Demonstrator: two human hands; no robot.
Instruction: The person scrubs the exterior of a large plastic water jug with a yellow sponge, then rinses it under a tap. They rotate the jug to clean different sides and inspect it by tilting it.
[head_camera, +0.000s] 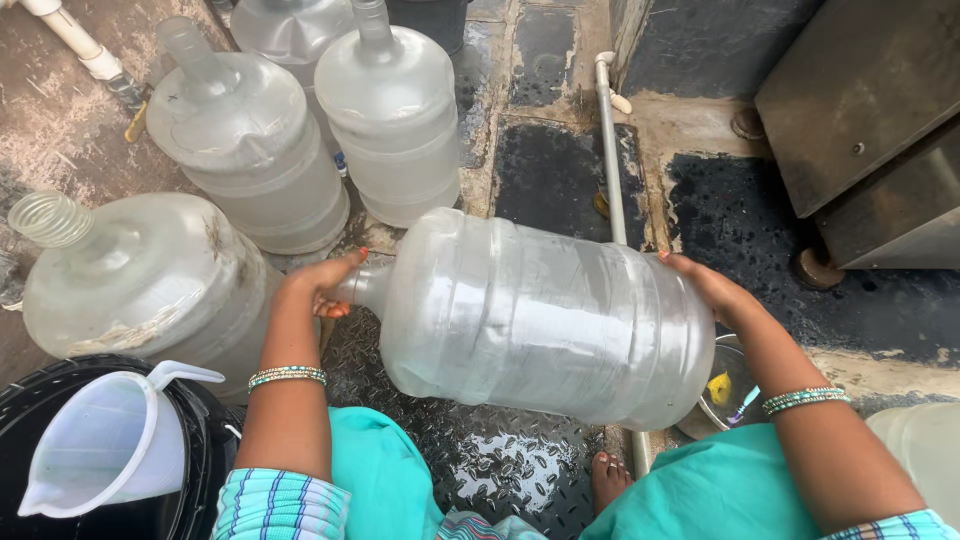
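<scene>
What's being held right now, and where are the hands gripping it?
The sideways water jug: left hand over its neck and mouth, right hand against its base.
</scene>
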